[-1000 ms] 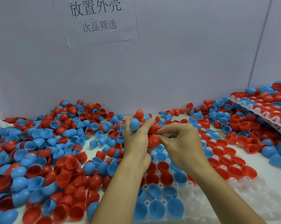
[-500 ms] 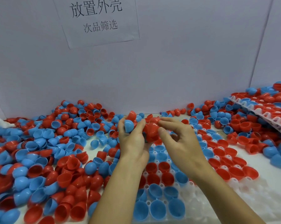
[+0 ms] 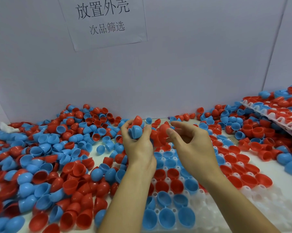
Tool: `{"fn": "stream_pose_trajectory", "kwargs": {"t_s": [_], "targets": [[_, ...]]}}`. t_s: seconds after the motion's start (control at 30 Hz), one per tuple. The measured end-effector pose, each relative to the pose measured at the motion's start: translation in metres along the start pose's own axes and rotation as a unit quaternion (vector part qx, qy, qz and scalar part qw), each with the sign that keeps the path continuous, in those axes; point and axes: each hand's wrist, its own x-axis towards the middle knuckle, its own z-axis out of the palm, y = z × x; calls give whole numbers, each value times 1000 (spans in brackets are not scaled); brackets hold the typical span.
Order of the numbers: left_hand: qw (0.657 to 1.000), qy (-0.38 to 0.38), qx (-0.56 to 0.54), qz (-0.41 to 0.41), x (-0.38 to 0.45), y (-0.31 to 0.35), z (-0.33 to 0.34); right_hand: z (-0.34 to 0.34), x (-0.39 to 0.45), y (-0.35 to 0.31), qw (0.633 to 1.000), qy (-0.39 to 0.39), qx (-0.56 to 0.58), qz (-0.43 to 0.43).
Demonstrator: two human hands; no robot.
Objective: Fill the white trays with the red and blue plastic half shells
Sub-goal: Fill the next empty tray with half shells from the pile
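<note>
1. The left hand [image 3: 138, 145] is raised above the far end of the white tray [image 3: 252, 206], its fingers curled round a small handful of half shells: a blue shell [image 3: 136, 132] sits between thumb and forefinger, dome towards the camera, and a red shell [image 3: 137, 120] pokes up just behind the fingertips.
2. The right hand [image 3: 192, 145] hovers beside it, thumb and forefinger closing on a red shell [image 3: 162, 130] that lies between the two hands (whether the left fingers also touch this one cannot be told).
3. The right hand's other fingers are loosely bent and hold nothing that shows.
4. Below both wrists the white tray holds shells seated open side up: blue ones in the rows nearest the camera, red and blue mixed under the palms, red ones to the right of the right wrist.
5. The tray's near right cells show bare white.
6. Left of the left hand spreads a loose heap of shells [image 3: 49, 157], red and blue mixed, some nested.
7. Far to the right of the right fingers a second tray [image 3: 273, 115] lies tilted on more shells.
8. Behind the fingertips rises a white wall with a paper sign [image 3: 104, 21] bearing printed characters.
</note>
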Motion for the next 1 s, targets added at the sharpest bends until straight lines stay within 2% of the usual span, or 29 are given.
{"fn": "stream_pose_trajectory", "kwargs": {"t_s": [0.17, 0.33, 0.47, 0.63, 0.7, 0.8, 0.9, 1.0], "targets": [[1000, 10, 8, 19, 2, -3, -1, 1, 0, 2, 1000, -14, 3, 27], [1000, -10, -5, 20, 4, -4, -1, 3, 0, 2, 996, -39, 57, 52], [1000, -6, -4, 30, 4, -4, -1, 3, -1, -1, 994, -27, 90, 55], [997, 19, -69, -5, 14, 5, -7, -4, 3, -2, 992, -2, 108, 60], [994, 30, -101, -30, 19, 12, -12, -5, 3, 2, 996, -6, 64, 62], [991, 43, -117, -48, 26, 17, -19, -5, 5, 11, 994, -47, -91, 47], [990, 48, -118, -54, 27, 19, -21, 0, 7, 16, 968, -107, -226, 30], [990, 46, -119, -57, 27, 19, -20, 9, 5, 15, 939, -159, -304, 31]]}}
